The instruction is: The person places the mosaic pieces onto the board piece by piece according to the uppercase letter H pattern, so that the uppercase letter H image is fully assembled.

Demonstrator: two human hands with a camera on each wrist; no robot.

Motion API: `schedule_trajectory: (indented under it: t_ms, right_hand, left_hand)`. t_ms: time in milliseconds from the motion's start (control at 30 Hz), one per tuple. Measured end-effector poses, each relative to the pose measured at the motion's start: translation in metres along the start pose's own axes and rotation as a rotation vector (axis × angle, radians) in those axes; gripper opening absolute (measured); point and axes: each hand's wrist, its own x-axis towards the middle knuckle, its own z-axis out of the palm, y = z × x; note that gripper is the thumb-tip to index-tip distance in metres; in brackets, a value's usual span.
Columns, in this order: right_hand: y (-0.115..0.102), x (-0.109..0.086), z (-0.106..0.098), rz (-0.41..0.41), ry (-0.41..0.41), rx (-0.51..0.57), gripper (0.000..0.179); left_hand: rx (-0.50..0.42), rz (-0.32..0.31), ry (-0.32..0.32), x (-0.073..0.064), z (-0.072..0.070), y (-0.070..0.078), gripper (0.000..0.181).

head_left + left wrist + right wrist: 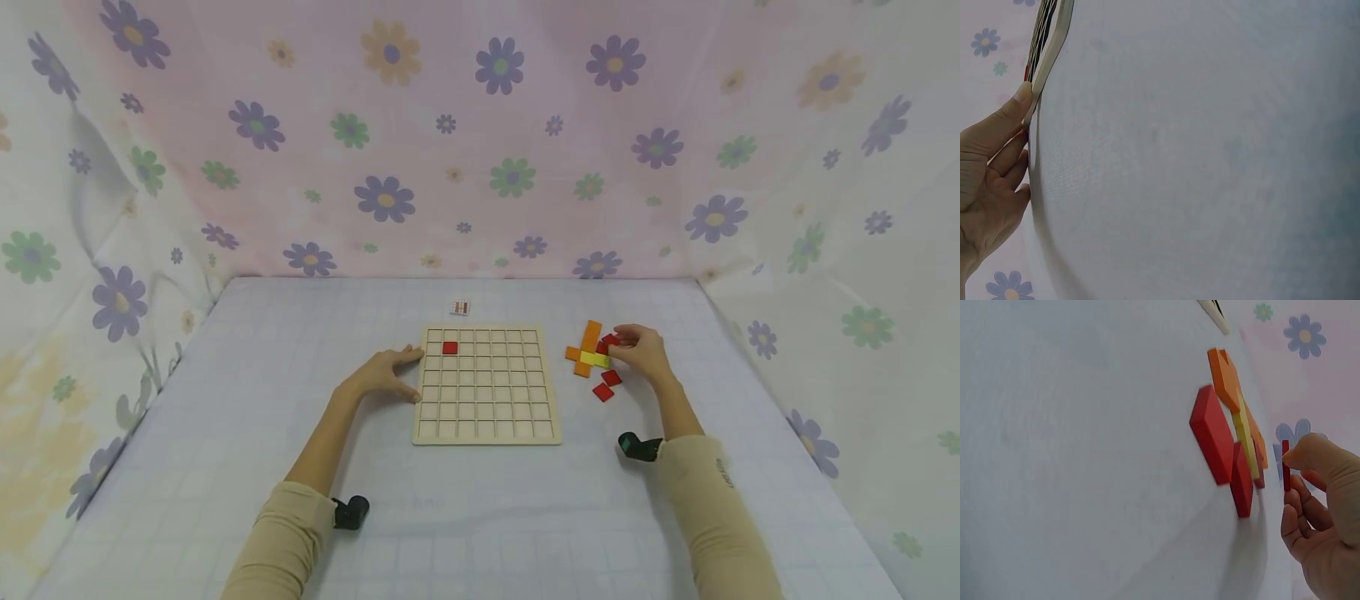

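Note:
My left hand [386, 372] rests at the left edge of a pale wooden grid board [487, 443], thumb and fingers spread apart along the rim. In the left wrist view the thumb touches the board's edge. One red square tile [450, 347] sits in a cell near the board's upper left. To the right of the board, my right hand [642, 350] pinches a red tile [1286, 465] between thumb and fingers, raised off the table. Below that hand lie two loose red tiles, one nearer [603, 392] and one farther [612, 377].
Orange pieces [591, 335] and a yellow piece [595, 359] lie in a cluster right of the board, with another red tile among them. A small printed card [461, 307] lies behind the board. Flowered cloth [450, 150] hangs around the pale table.

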Motion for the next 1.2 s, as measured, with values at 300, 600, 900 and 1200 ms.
schedule_trajectory:
  t_ms: [300, 600, 900, 1200]
  right_hand:
    - [-0.043, 0.010, 0.037, -0.122, -0.027, 0.110, 0.043]
    - [-0.077, 0.019, 0.086, -0.251, -0.106, 0.190, 0.043]
    - [-0.114, 0.016, 0.120, -0.362, -0.171, 0.234, 0.040]
    - [-0.130, 0.019, 0.150, -0.351, -0.229, 0.233, 0.037]
  left_hand:
    - [-0.007, -0.008, 0.000, -0.001, 0.000, 0.001, 0.088]
    - [-0.003, -0.016, -0.006, 0.000, -0.001, 0.001, 0.088]
    - [-0.020, -0.041, -0.016, -0.001, -0.001, 0.003, 0.089]
    - [-0.013, -0.032, -0.010, -0.001, -0.002, 0.004, 0.088]
